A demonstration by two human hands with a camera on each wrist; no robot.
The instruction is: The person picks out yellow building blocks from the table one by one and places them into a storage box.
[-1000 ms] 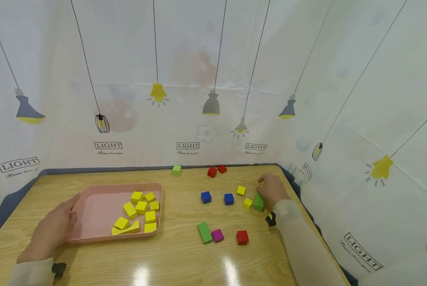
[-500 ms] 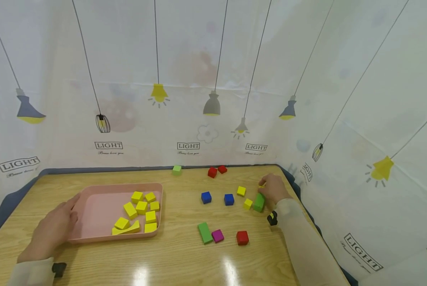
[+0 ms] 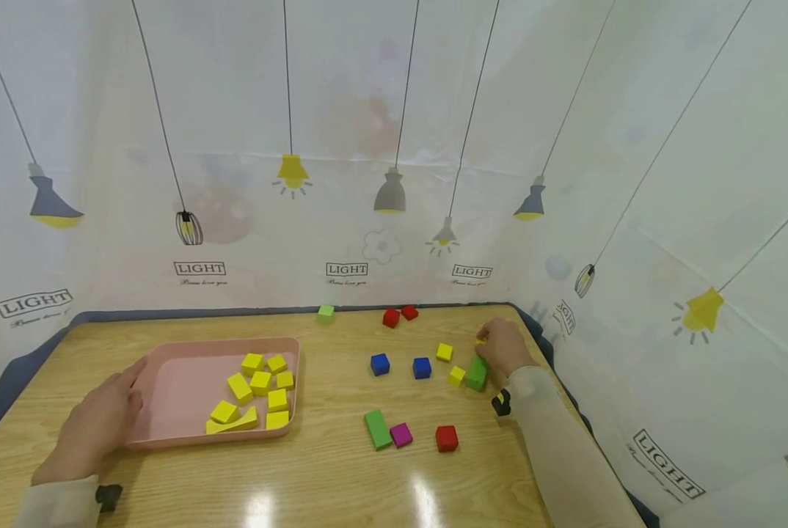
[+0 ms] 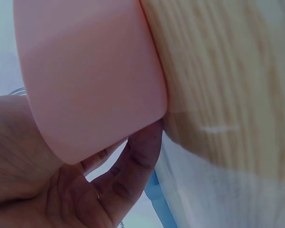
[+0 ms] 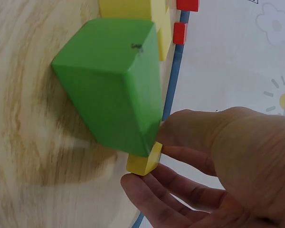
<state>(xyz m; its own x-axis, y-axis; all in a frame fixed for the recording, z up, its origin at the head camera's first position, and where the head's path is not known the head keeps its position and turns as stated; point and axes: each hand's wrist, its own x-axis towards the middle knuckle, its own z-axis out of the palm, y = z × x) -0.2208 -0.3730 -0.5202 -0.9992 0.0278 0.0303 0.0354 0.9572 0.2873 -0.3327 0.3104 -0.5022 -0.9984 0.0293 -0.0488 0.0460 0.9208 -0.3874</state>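
My left hand (image 3: pixel 95 419) grips the left wall of a pink tray (image 3: pixel 181 385), its fingertips bent against the outside in the left wrist view. Several yellow blocks (image 3: pixel 260 383) lie inside the tray, toward its right side. At the table's right edge, my right hand (image 3: pixel 508 348) pinches a small yellow block (image 5: pixel 145 162) between thumb and fingers, seen best in the right wrist view. A green block (image 3: pixel 476 374) stands just in front of that hand and partly hides the pinched block. Two more yellow cubes, one of them a nearby yellow cube (image 3: pixel 456 375), lie to its left.
Blue cubes (image 3: pixel 422 368) lie mid-table. Nearer me are a long green block (image 3: pixel 377 429), a magenta cube (image 3: pixel 401 435) and a red cube (image 3: pixel 446 438). Two red blocks (image 3: pixel 391 317) and a light green cube (image 3: pixel 326 314) sit by the back edge, before a printed curtain (image 3: pixel 341 220).
Hardly anything differs. My right hand stays at the yellow block behind the green one, its fingers shifting only slightly. The left hand and the tray have not moved.
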